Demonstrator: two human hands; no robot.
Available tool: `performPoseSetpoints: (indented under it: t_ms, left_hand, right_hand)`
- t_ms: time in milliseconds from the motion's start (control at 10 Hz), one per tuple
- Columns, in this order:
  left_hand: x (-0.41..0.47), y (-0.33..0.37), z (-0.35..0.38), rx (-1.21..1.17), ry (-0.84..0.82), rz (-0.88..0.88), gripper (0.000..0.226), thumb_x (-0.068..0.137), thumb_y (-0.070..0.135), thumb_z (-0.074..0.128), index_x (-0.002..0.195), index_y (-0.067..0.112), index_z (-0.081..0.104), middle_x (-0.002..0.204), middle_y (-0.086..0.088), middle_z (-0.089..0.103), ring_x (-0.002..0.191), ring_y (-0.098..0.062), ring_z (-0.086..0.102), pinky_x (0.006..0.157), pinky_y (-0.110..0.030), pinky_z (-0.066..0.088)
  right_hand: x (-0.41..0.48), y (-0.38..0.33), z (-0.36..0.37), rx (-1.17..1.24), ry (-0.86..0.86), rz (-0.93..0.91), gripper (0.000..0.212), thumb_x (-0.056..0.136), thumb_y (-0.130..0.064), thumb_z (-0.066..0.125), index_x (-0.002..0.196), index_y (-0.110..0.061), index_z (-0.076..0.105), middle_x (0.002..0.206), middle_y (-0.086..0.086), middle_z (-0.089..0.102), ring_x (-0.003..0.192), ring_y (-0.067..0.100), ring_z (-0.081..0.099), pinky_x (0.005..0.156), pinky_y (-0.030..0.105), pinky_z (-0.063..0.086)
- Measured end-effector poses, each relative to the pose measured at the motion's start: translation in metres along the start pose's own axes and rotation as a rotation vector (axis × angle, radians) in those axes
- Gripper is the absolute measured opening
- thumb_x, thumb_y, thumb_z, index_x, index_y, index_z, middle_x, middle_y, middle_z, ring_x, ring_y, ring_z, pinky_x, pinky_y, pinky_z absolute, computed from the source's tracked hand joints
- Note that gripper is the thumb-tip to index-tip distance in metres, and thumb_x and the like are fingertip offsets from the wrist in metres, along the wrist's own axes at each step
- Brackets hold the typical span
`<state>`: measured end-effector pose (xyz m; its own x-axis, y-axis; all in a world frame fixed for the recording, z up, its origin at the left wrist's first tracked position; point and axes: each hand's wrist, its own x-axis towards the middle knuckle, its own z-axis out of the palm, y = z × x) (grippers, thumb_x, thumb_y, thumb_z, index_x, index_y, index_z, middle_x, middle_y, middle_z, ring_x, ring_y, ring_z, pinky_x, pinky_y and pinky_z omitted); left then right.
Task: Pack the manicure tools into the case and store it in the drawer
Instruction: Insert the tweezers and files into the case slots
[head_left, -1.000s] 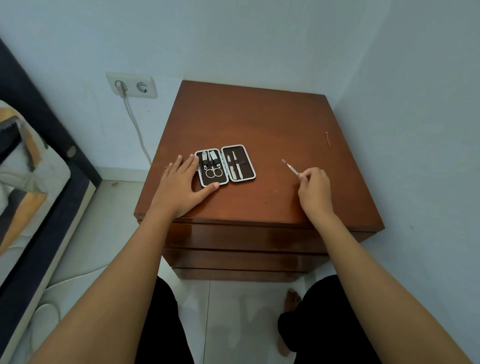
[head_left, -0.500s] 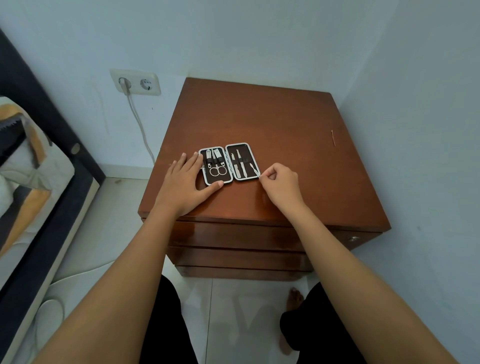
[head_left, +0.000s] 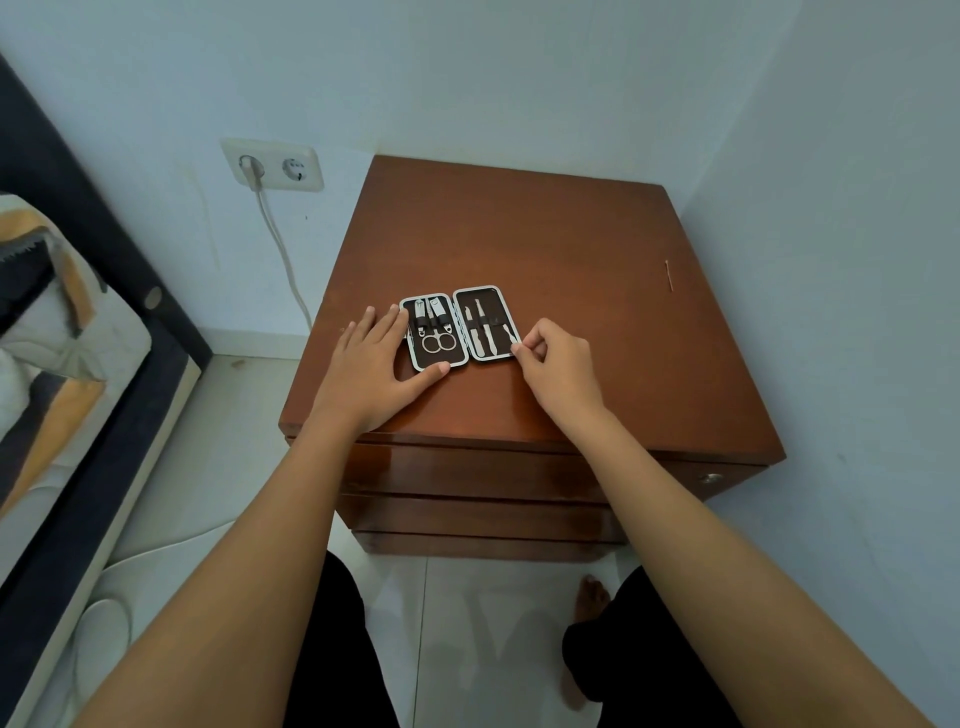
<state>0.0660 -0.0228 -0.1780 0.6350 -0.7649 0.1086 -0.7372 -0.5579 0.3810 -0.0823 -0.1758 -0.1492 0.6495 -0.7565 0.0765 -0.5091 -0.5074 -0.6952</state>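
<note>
An open manicure case (head_left: 498, 296) with a white rim and dark lining lies flat on the brown nightstand (head_left: 545, 239). Its left half holds clippers and small scissors (head_left: 439, 343); its right half holds slim metal tools (head_left: 485, 330). My left hand (head_left: 371, 371) lies flat beside the case's left half, thumb at its near edge. My right hand (head_left: 558, 366) is at the case's right edge, pinching a thin metal tool (head_left: 513, 335) whose tip lies over the right half.
The nightstand's closed drawers (head_left: 467, 473) face me below the top. A small pin-like stick (head_left: 669, 275) lies near the top's right edge. A wall socket with a plugged cable (head_left: 272, 166) is at the left, a bed (head_left: 67, 332) further left. Walls close in behind and right.
My right hand carried the thin metal tool from the right part of the nightstand top leftward to the case's right edge. My left hand stayed flat by the case.
</note>
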Motion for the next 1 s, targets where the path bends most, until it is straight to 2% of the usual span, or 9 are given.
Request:
performPoseSetpoints:
  t_ms: [300, 400, 500, 600, 800, 1000]
  left_hand:
    - [0.000, 0.001, 0.000, -0.003, 0.003, 0.002, 0.090, 0.081, 0.071, 0.041, 0.150, 0.018, 0.017, 0.158, 0.001, 0.017, 0.147, -0.020, 0.005, 0.118, -0.039, 0.003]
    - [0.000, 0.000, 0.000, 0.000, 0.005, -0.002, 0.090, 0.081, 0.071, 0.041, 0.150, 0.019, 0.017, 0.158, 0.001, 0.017, 0.147, -0.020, 0.005, 0.119, -0.039, 0.003]
    - [0.000, 0.000, 0.000, 0.000, 0.000, -0.004, 0.090, 0.081, 0.072, 0.040, 0.150, 0.019, 0.017, 0.159, 0.001, 0.016, 0.147, -0.020, 0.005, 0.119, -0.039, 0.002]
    - [0.000, 0.001, -0.001, -0.001, 0.001, -0.006, 0.089, 0.081, 0.071, 0.040, 0.150, 0.019, 0.017, 0.159, 0.001, 0.016, 0.147, -0.020, 0.005, 0.118, -0.039, 0.002]
    - [-0.001, 0.003, -0.002, -0.001, 0.000, -0.014, 0.088, 0.082, 0.069, 0.042, 0.150, 0.019, 0.017, 0.159, 0.001, 0.016, 0.147, -0.020, 0.005, 0.117, -0.038, 0.001]
    - [-0.001, 0.002, -0.002, 0.002, -0.001, -0.011, 0.088, 0.082, 0.069, 0.042, 0.150, 0.019, 0.017, 0.159, 0.002, 0.016, 0.147, -0.019, 0.005, 0.118, -0.038, 0.001]
  right_hand:
    - [0.002, -0.002, 0.004, -0.038, 0.011, 0.005, 0.012, 0.089, -0.026, 0.057, 0.082, -0.017, 0.060, 0.061, -0.008, 0.050, 0.064, 0.017, 0.052, 0.052, 0.026, 0.035]
    - [0.003, -0.004, 0.004, -0.091, 0.029, -0.028, 0.016, 0.091, -0.026, 0.054, 0.098, -0.022, 0.067, 0.077, -0.004, 0.062, 0.077, 0.018, 0.058, 0.062, 0.026, 0.040]
    - [0.001, -0.003, 0.007, -0.215, 0.037, -0.105, 0.027, 0.094, -0.030, 0.047, 0.114, -0.023, 0.065, 0.094, -0.001, 0.062, 0.094, 0.021, 0.058, 0.065, 0.029, 0.039]
    - [-0.003, -0.001, 0.012, -0.326, 0.030, -0.179, 0.035, 0.097, -0.034, 0.041, 0.125, -0.022, 0.057, 0.095, 0.001, 0.051, 0.099, 0.021, 0.051, 0.064, 0.030, 0.036]
    - [0.000, -0.003, 0.017, -0.471, -0.045, -0.183, 0.042, 0.097, -0.041, 0.033, 0.135, -0.024, 0.041, 0.114, 0.008, 0.047, 0.108, 0.025, 0.045, 0.067, 0.034, 0.039]
    - [-0.005, 0.000, 0.014, -0.427, -0.009, -0.226, 0.042, 0.097, -0.039, 0.036, 0.135, -0.022, 0.040, 0.108, 0.006, 0.045, 0.099, 0.021, 0.047, 0.059, 0.031, 0.038]
